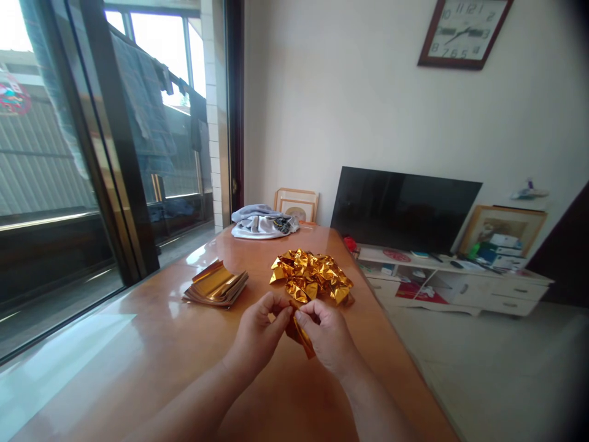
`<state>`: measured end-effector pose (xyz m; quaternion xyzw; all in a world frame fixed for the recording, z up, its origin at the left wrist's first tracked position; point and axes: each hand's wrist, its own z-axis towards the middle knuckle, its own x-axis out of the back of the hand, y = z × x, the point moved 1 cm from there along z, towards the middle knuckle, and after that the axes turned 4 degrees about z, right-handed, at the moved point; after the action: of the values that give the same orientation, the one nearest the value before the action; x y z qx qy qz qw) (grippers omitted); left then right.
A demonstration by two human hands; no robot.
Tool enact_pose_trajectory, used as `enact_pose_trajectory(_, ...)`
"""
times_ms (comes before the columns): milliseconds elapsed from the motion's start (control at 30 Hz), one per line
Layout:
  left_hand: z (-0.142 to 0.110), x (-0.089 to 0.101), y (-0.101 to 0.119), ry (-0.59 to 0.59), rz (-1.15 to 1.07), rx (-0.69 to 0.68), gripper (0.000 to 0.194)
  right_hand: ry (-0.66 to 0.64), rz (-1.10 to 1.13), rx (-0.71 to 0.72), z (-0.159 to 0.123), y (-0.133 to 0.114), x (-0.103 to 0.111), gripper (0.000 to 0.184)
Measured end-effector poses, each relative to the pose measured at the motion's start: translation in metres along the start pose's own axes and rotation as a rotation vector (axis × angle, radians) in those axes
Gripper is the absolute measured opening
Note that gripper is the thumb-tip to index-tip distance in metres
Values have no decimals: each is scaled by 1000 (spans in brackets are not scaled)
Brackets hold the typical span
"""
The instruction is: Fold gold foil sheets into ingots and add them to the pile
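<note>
Between my two hands is a sheet of gold foil paper, partly folded, its lower corner pointing down toward the table. My left hand pinches its upper left edge between thumb and fingers. On the other side my right hand pinches it close to the left thumb. Just beyond my fingers lies a heap of folded gold foil pieces. A stack of flat gold foil sheets, curling at the top, rests to the left of the heap. The fingers cover part of the held sheet.
The glossy wooden table reaches away from me. Grey cloth is bunched at its far end by a framed picture. On the right stand a television and a low white cabinet. Left is a sliding glass door.
</note>
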<state>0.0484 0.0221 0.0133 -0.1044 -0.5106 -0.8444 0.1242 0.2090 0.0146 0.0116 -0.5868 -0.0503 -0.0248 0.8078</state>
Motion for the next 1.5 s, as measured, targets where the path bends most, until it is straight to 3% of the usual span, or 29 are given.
enact_pose_trajectory(200, 2, 0, 0, 23, -39, 56, 15, 19, -39, 49, -3, -1, -4, 23)
enact_pose_trajectory(500, 2, -1, -2, 35, -31, 73, 17, 113, -276, 173, -2, 12, -9, 21)
enact_pose_trajectory(733, 4, -3, -15, 63, -39, 108, 21, 151, -378, 244, -6, 7, -13, 17)
enact_pose_trajectory(933, 3, -3, -9, 59, -46, 128, 22, 150, -424, 246, -7, 3, -13, 16)
enact_pose_trajectory(1267, 0, -5, 2, -34, -331, 303, 21, 127, -542, 284, -8, -2, -13, 15)
enact_pose_trajectory(1500, 2, -4, -3, -90, -491, 326, 16, 66, -540, 326, -9, -2, -14, 15)
